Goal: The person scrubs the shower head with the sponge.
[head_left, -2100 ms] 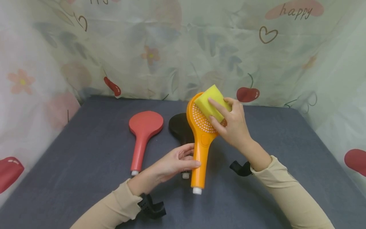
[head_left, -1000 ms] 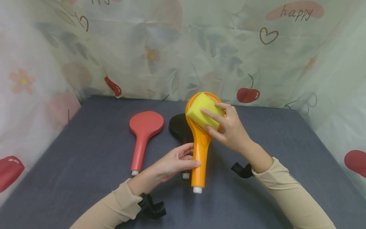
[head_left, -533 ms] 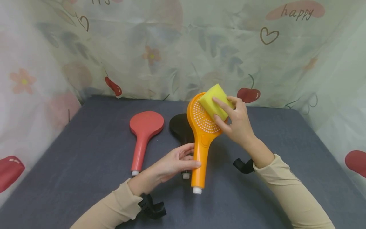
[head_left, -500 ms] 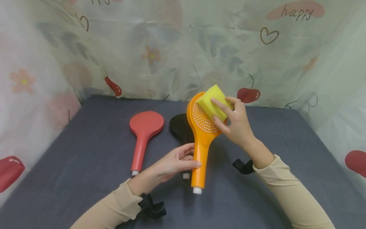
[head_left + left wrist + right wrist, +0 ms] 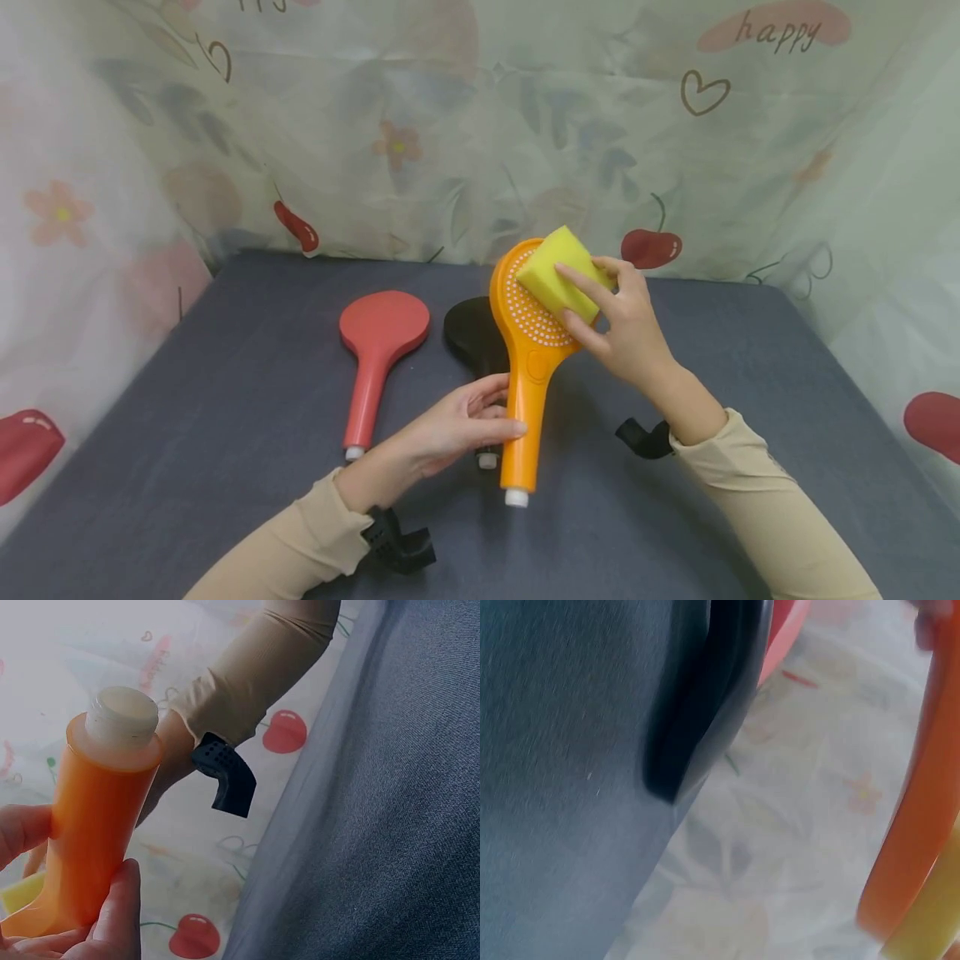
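Note:
An orange shower head point(image 5: 527, 392) is held up above the table, its white-dotted spray face turned toward me. My left hand point(image 5: 457, 425) grips its handle, thumb in front and fingers behind; the left wrist view shows the white threaded end point(image 5: 124, 712) beyond the fingers. In my right hand point(image 5: 626, 321) a yellow sponge point(image 5: 561, 271) is pinched and lies over the upper right of the spray face. The right wrist view catches the edge of the orange head point(image 5: 907, 855) with the sponge point(image 5: 930, 915) against it.
A red shower head point(image 5: 384, 321) lies face down on the dark cloth-covered table point(image 5: 247, 400), left of centre. Beside it a black shower head point(image 5: 472, 329) is partly hidden behind the orange one. A patterned curtain point(image 5: 480, 125) encloses the back and sides.
My right hand has moved the sponge back and forth across the spray face, down to its middle and back to the upper right. The left hand and orange shower head have stayed almost still.

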`<state>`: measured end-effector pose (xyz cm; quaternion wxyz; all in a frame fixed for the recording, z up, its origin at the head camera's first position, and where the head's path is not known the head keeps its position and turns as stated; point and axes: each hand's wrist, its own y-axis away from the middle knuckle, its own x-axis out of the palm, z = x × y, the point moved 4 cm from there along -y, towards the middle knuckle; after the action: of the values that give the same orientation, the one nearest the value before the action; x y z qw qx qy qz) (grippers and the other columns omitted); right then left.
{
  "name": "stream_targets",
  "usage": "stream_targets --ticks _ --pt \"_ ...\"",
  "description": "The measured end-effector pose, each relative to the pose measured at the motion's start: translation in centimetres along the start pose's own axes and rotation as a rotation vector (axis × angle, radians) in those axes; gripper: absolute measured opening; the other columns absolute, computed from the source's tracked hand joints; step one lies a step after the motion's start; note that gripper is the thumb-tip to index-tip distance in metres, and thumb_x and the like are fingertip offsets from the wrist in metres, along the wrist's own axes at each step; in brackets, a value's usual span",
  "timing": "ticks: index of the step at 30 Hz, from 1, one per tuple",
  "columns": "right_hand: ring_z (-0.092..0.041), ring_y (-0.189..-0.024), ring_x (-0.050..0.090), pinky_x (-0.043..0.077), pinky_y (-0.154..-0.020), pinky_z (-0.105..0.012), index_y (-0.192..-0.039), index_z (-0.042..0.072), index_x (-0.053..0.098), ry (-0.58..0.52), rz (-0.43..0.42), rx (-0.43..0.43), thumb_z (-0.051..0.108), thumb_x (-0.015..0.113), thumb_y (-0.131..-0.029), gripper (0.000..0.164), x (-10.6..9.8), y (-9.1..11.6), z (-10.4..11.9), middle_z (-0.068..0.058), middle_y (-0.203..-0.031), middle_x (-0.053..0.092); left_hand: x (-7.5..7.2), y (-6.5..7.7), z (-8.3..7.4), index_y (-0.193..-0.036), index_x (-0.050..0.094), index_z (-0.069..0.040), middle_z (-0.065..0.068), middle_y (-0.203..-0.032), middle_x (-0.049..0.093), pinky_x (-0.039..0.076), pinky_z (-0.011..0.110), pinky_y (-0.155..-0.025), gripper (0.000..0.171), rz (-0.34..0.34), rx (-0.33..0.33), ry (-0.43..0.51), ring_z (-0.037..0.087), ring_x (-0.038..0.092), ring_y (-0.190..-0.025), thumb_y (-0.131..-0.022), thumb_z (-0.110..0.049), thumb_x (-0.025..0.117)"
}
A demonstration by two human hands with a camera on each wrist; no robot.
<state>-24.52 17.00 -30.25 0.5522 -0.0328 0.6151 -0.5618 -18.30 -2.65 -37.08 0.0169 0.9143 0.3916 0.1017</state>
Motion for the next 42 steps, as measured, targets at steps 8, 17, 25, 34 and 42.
stream_targets --ticks 8,17,25,34,42 --pt "-0.043 -0.106 0.041 0.035 -0.083 -0.052 -0.126 0.011 0.058 -0.018 -0.035 0.048 0.012 0.068 -0.080 0.047 -0.2 0.8 -1.0 -0.031 -0.119 0.043 0.0 0.0 0.0 -0.143 0.031 -0.007 0.017 -0.135 0.045 0.051 0.030 -0.094 0.075 -0.009 0.012 0.005 0.014 0.059 -0.098 -0.083 -0.031 0.070" --pt "-0.042 -0.105 0.043 0.039 -0.081 -0.052 -0.121 0.012 0.060 -0.015 0.016 -0.153 0.049 0.043 -0.093 0.049 0.9 1.9 1.7 -0.031 -0.117 0.047 -0.2 0.0 -0.1 -0.144 0.028 -0.007 0.017 -0.136 0.045 0.050 0.030 -0.095 0.079 -0.027 0.016 0.027 0.012 0.060 -0.099 -0.083 -0.034 0.070" --pt "-0.041 -0.107 0.041 0.035 -0.083 -0.053 -0.125 0.012 0.058 0.007 -0.004 0.001 0.019 0.066 -0.084 0.042 -0.1 1.5 -0.5 -0.029 -0.121 0.044 -0.2 -0.1 -0.2 -0.144 0.028 -0.008 0.017 -0.137 0.044 0.050 0.030 -0.095 0.079 -0.038 0.009 0.034 0.013 0.060 -0.101 -0.082 -0.033 0.071" --pt "-0.041 -0.104 0.040 0.032 -0.083 -0.050 -0.125 0.011 0.059 0.002 -0.072 0.113 0.010 0.069 -0.078 0.048 -0.8 1.9 -1.6 -0.029 -0.118 0.044 -0.3 0.0 -0.3 -0.144 0.028 -0.009 0.016 -0.140 0.041 0.051 0.029 -0.093 0.079 -0.026 0.024 0.047 0.013 0.060 -0.102 -0.081 -0.029 0.072" --pt "-0.041 -0.103 0.042 0.032 -0.078 -0.046 -0.123 0.010 0.060 -0.064 -0.063 -0.031 0.038 0.057 -0.090 0.043 -0.3 2.8 0.2 -0.029 -0.117 0.044 -0.1 -0.1 -0.3 -0.141 0.028 -0.006 0.015 -0.136 0.044 0.052 0.027 -0.090 0.077 -0.031 0.037 0.064 0.013 0.059 -0.101 -0.081 -0.024 0.073"
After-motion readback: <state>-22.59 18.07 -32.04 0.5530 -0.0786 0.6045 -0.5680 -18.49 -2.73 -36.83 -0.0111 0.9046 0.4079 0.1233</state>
